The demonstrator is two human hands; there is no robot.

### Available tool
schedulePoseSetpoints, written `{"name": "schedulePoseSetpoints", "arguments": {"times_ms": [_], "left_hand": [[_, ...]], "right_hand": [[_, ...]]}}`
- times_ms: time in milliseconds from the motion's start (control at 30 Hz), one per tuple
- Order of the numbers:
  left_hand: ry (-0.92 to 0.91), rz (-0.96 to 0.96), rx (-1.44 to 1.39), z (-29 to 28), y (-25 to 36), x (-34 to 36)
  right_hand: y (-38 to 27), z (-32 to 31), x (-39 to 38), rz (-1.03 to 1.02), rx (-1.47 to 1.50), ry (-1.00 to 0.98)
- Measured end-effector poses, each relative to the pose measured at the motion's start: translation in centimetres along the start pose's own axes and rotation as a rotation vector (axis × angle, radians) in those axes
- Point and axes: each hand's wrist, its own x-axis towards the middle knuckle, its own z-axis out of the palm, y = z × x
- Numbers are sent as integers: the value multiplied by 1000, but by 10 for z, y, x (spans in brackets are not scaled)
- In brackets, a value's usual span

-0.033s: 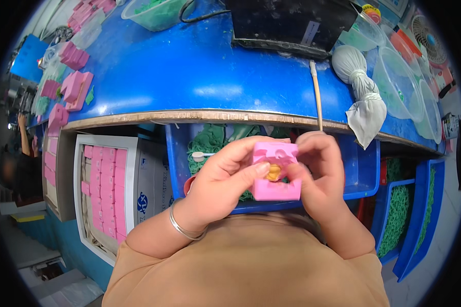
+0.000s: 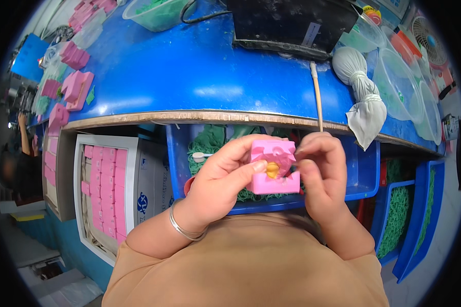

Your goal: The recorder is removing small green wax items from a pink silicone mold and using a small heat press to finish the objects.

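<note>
Pink, apparently rubbery block (image 2: 277, 185), held over the blue tray (image 2: 361, 166): I judge it light, slightly yielding, best held by its outer walls. Left hand (image 2: 217, 176) grips its left side, thumb near the yellow insert (image 2: 272, 171); right hand (image 2: 325, 174) half-curled beside it, any contents unclear to me.

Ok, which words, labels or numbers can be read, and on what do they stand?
I give only places, not wording.
White-rimmed box: blue lettering on its side.
Round yellow-and-red thing: small lettering.
Black case, pale label: too small to read.
Boxed pink blocks: marks unreadable.
</note>
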Motion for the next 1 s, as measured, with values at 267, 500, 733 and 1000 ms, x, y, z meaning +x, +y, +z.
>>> {"name": "schedulePoseSetpoints", "arguments": {"times_ms": [267,500,733,1000], "left_hand": [[-64,117,48,3,-3,1],[-14,117,191,4,0,-4],[-36,135,157,-2,3,-7],[-114,39,-77,-3,0,-8]], "right_hand": [[-15,0,5,-39,-176,-139],[-14,9,-2,111,-1,-54],[-21,6,7,3,-209,-114],[-19,3,6,-87,-141,-222]]}}
